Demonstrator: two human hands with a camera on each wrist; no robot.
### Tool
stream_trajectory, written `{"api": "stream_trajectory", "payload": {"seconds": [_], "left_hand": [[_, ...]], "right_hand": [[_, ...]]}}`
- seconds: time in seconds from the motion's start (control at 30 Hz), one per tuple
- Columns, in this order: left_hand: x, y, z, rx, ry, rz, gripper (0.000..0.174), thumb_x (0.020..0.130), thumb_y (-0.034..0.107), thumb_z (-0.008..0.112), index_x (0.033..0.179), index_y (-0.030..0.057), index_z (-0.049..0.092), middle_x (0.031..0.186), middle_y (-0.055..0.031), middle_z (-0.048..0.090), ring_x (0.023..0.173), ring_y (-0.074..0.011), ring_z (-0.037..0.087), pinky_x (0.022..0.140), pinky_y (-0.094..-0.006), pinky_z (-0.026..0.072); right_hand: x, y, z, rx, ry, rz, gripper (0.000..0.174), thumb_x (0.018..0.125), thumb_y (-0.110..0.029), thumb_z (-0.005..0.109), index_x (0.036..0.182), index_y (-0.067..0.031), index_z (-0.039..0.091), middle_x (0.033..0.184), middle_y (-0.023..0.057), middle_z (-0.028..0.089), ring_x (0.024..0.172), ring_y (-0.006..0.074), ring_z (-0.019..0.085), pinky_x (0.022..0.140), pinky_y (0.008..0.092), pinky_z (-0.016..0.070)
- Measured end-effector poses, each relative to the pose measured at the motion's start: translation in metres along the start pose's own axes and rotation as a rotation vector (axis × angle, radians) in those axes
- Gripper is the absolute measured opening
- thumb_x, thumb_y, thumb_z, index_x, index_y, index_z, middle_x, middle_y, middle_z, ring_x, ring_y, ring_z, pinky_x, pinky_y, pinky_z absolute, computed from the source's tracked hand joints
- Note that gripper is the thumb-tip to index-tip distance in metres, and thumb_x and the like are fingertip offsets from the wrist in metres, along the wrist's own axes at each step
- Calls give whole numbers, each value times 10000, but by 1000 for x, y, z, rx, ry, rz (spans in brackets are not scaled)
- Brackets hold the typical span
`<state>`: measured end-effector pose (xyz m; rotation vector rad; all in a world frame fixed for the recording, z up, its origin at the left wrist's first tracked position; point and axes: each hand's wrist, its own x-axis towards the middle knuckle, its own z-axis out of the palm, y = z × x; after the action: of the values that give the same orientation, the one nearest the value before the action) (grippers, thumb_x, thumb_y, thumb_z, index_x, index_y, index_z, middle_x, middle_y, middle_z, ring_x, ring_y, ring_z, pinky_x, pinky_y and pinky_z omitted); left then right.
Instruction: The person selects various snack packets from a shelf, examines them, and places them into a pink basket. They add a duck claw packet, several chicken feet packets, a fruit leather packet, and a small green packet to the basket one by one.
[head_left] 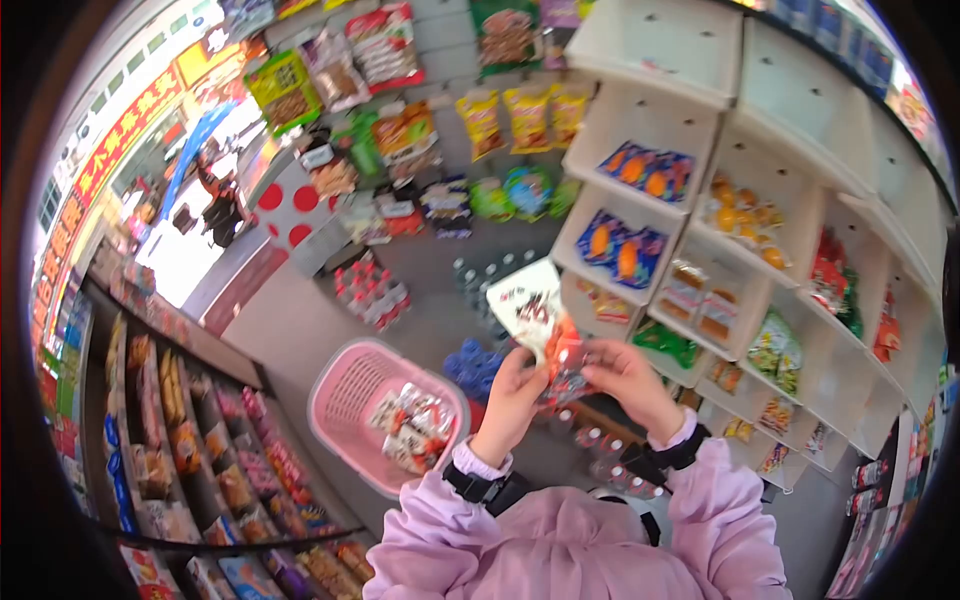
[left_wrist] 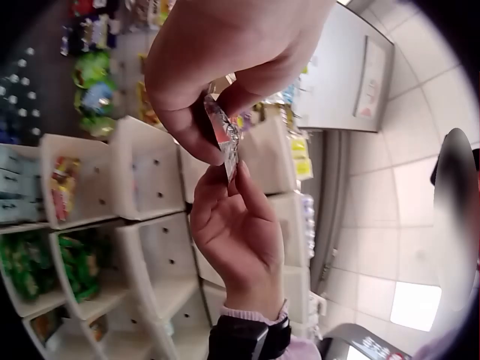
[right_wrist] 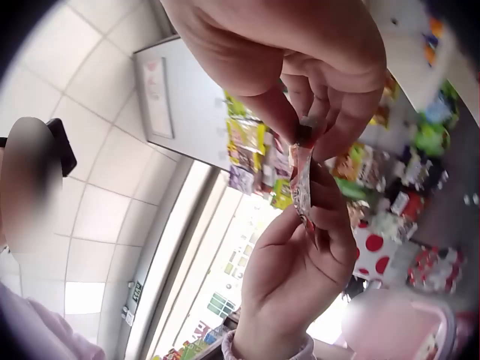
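The left hand [head_left: 513,400] and the right hand [head_left: 632,385] both pinch the white and red snack packet [head_left: 535,320] between their fingers. The packet is in front of the body, and the pink basket [head_left: 335,405], with similar packets inside, stands near the left hand.

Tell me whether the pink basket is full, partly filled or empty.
Partly filled: packets lie toward one end of the pink basket, with bare pink plastic showing beside them.
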<state>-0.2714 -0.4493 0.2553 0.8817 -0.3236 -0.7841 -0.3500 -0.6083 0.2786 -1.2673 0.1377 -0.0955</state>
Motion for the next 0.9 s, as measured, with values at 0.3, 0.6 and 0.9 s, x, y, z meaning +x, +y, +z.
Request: {"api": "stream_trajectory", "payload": {"seconds": [0.3, 0.6, 0.9], "left_hand": [[-137, -26, -200, -399, 436, -270, 329, 841, 52, 441, 1161, 39, 368, 1085, -93, 496, 937, -198, 537, 781, -349, 467], [-134, -97, -362, 349, 521, -321, 315, 775, -64, 440, 1079, 12, 416, 1045, -126, 499, 903, -256, 523, 750, -376, 467], [-82, -139, -413, -425, 712, -479, 229, 815, 59, 451, 1038, 19, 485, 976, -96, 538, 901, -223, 509, 811, -361, 431]], "right_hand": [[48, 215, 132, 121, -174, 604, 257, 819, -94, 522, 1065, -24, 496, 866, 21, 556, 755, 85, 548, 645, 208, 460], [58, 286, 153, -754, -232, 9, 381, 705, -114, 536, 1055, 16, 465, 919, 218, 522, 818, 327, 530, 718, 370, 425], [-14, 257, 60, -649, -237, 231, 253, 786, -162, 505, 981, 0, 516, 886, 120, 587, 806, 217, 561, 725, 317, 442]]}}
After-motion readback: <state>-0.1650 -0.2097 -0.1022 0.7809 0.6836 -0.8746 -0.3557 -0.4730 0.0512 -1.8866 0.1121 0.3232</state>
